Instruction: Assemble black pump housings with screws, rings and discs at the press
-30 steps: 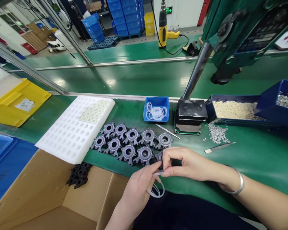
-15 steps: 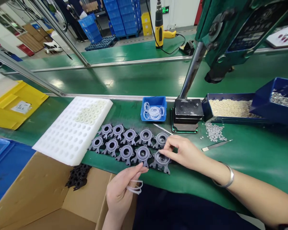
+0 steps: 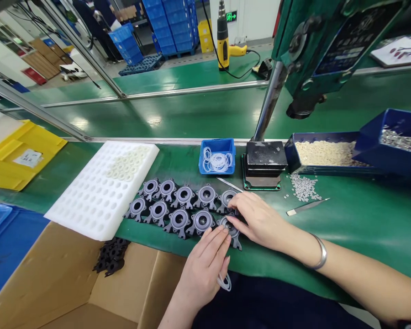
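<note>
Black plastic housings with round centres (image 3: 202, 220) lie in two rows on the green work surface. My left hand (image 3: 205, 265) has white rubber rings (image 3: 225, 282) hooked in its closed fingers. Its fingertips press on the front row's rightmost housing (image 3: 235, 241). Over that same housing my right hand (image 3: 260, 221) is bent, with the thumb on its round rim and the curled index finger near the rightmost housing of the back row (image 3: 227, 197). Whether a ring lies under the fingertips is hidden.
Behind the housings stand a blue bin of white rings (image 3: 217, 155) and a press (image 3: 265, 155). Tweezers (image 3: 308, 207) and small metal rings (image 3: 303, 186) lie right. A white foam tray (image 3: 89, 196) sits left, above a cardboard box (image 3: 123, 283).
My left hand has moved right and up, carrying the white rings, and its fingertips now meet the front-right housing. My right hand has stayed near the same housing, its fingers slightly more spread.
</note>
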`<state>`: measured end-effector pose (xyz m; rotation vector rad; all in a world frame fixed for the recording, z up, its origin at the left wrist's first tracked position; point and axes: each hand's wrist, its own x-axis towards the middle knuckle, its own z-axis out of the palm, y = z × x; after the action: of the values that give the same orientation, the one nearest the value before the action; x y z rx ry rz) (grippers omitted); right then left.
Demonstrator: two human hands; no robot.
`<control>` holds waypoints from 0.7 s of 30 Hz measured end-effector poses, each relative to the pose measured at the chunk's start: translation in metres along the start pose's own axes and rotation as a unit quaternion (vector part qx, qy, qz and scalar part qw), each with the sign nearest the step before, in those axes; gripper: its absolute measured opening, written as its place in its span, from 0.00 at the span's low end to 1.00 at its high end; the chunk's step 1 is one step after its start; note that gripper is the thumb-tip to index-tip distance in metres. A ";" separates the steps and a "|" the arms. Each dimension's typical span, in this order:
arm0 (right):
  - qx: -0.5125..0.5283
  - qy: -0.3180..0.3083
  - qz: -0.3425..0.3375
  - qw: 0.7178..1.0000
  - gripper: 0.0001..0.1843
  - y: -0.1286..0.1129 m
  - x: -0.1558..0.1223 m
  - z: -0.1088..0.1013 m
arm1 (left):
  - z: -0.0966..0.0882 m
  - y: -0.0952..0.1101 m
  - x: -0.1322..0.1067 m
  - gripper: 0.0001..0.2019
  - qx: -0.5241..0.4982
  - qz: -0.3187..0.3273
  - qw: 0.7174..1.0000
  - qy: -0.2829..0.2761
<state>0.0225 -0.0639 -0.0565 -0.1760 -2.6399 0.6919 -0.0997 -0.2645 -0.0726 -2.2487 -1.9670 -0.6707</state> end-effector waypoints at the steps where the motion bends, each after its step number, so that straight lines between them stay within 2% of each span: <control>1: 0.010 -0.010 -0.021 1.000 0.11 0.000 -0.002 -0.001 | 0.000 0.000 0.000 0.21 0.002 0.000 1.000 0.002; 3: 0.027 -0.049 -0.060 0.997 0.18 0.001 -0.007 -0.003 | -0.001 0.000 0.000 0.21 0.007 -0.001 1.000 0.001; 6: 0.021 -0.098 -0.080 0.992 0.21 0.002 -0.013 -0.004 | -0.001 0.003 0.001 0.21 0.021 -0.006 1.000 -0.006; 14: -0.022 -0.073 -0.059 0.995 0.19 0.011 -0.026 -0.013 | -0.001 0.008 0.003 0.20 0.045 -0.017 0.999 -0.018; 21: -0.002 -0.080 -0.048 0.996 0.18 0.002 -0.048 -0.024 | 0.002 0.009 0.005 0.19 0.046 -0.015 0.999 0.006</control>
<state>0.0765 -0.0620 -0.0548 0.0073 -2.7804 0.6952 -0.0904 -0.2605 -0.0709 -2.1622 -1.9861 -0.5840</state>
